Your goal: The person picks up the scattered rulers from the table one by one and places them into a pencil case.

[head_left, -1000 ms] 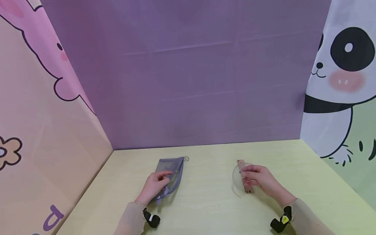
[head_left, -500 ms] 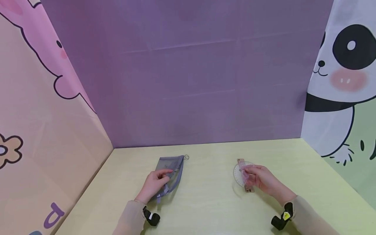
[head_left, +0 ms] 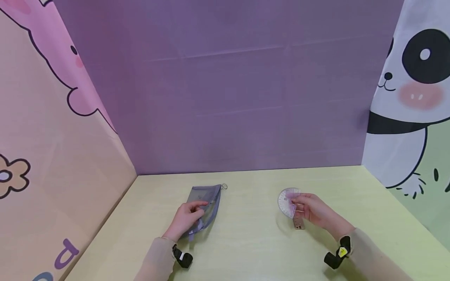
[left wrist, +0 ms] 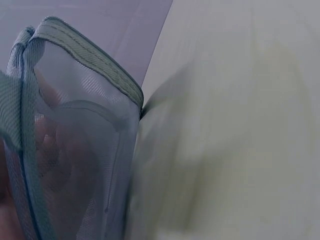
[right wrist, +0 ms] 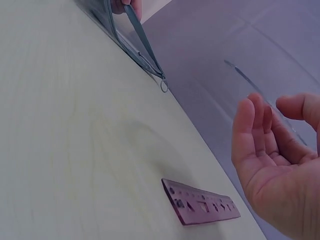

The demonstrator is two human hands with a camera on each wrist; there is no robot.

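Note:
My left hand pinches the edge of a grey-blue mesh zip pouch on the left of the table. In the left wrist view the pouch stands up with its zipped edge parted, and fingers show through the mesh. Between thumb and fingers, my right hand holds a clear round-edged protractor above the table. The right wrist view catches that protractor edge-on. Beneath the hand lies a pink ruler with cut-out shapes; its far part is hidden in the head view.
A pale wooden table carries everything. Behind it stands a purple backdrop, with printed cartoon panels at both sides. A small metal ring hangs at the pouch's far corner. Each wrist wears a black camera.
My right hand has lifted the protractor off the ruler and turned it more upright, covering the ruler's far end. My left hand keeps its hold on the pouch.

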